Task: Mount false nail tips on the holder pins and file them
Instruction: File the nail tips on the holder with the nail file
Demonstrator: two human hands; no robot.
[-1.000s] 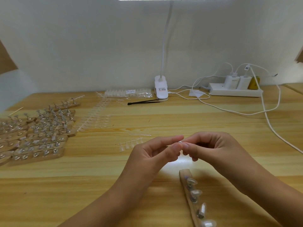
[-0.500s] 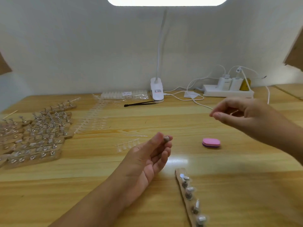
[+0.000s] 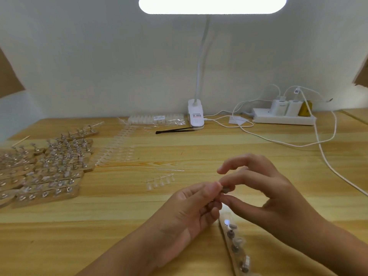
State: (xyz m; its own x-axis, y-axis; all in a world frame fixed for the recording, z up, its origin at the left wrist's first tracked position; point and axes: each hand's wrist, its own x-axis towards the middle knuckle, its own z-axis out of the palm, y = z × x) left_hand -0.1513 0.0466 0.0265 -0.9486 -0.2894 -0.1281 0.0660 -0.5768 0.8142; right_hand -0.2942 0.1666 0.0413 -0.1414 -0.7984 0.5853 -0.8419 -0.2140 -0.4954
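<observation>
Wooden holder strips (image 3: 45,198), stacked at far left of frame, each bearing rows of metal pins. Just right of them: clear nail-tip sprues (image 3: 117,150); nearer centre, short sprue (image 3: 160,181) of about five tips. Upper centre: plastic bag (image 3: 157,119) containing pale nail tips, black tweezers (image 3: 175,130) in front of it. Centre: left hand (image 3: 187,214), fingers curled, thumb and forefinger pinching small grey holder pin (image 3: 226,189). Right of it: right hand (image 3: 262,192), forefinger and thumb closed on the same pin from the right, other fingers lifted apart. Nail tip on pin: blurred, cannot tell. Lower centre, directly below the pinch: single holder strip (image 3: 229,243) carrying several pins.
</observation>
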